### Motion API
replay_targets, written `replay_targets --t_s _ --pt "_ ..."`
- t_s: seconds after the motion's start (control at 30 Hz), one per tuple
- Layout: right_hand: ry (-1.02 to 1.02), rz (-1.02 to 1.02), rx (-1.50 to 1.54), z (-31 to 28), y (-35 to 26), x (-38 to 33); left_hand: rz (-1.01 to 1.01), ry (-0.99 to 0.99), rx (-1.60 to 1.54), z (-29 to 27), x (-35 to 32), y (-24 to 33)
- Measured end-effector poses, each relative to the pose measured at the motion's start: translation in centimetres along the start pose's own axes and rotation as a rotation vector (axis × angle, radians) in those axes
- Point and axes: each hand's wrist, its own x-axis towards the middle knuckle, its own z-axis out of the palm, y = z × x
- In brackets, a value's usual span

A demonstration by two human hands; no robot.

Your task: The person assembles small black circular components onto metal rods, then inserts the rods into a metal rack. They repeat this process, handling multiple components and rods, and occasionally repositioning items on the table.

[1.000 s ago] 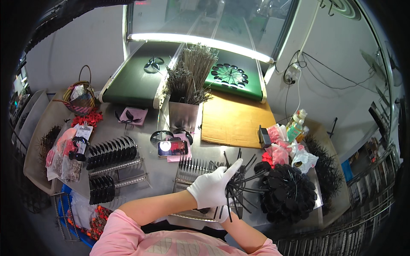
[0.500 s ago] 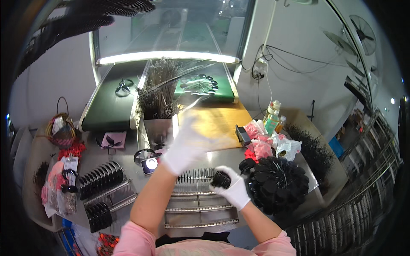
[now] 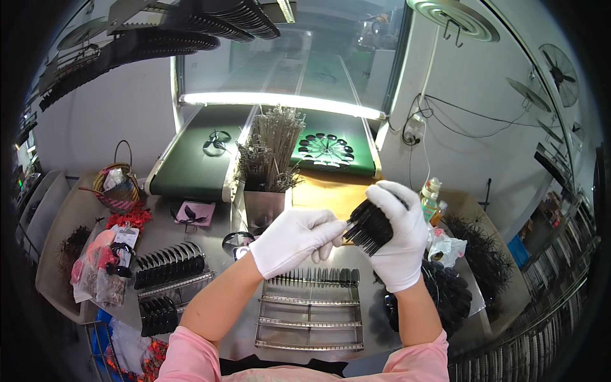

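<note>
My white-gloved right hand (image 3: 404, 239) is wrapped round a bundle of thin black pieces (image 3: 369, 228), raised above the right of the bench. At the bundle's left edge, my gloved left hand (image 3: 298, 239) has its thumb and fingers pinched together; what they hold is too small to make out. Below the hands stands a metal slatted rack (image 3: 310, 325), with a row of upright dark pieces (image 3: 324, 277) along its far rail. A pile of black petal-like pieces (image 3: 445, 290) lies beside my right forearm, partly hidden by it.
On the left, another rack carries rows of black curved pieces (image 3: 168, 264). A metal bin (image 3: 266, 209) of thin stems stands behind my hands, before green conveyor belts (image 3: 200, 159). Bottles (image 3: 430, 197) are at the back right. A woven basket (image 3: 118, 191) sits far left.
My right hand has lifted the black bundle up from the rack's right end. My left hand has come back from over the yellow board to meet it. The whole view has shifted.
</note>
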Motion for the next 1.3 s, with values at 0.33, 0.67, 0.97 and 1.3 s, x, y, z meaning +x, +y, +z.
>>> replay_targets --t_s 0.33,0.67,0.97,1.3 --pt "-0.005 -0.099 0.062 0.0 -2.2 4.1 0.218 0.075 -0.138 -1.2 -2.9 3.0" --pt "0.135 -0.057 0.245 1.5 -1.7 3.8 0.366 0.458 0.249 -0.7 -2.6 2.8" --pt "0.231 0.387 0.637 -0.9 -0.7 1.8 0.308 0.486 -0.089 -2.0 -2.6 3.5" --pt "0.071 0.326 0.471 -2.1 -1.1 2.4 0.338 0.47 -0.059 -1.2 -2.2 3.7"
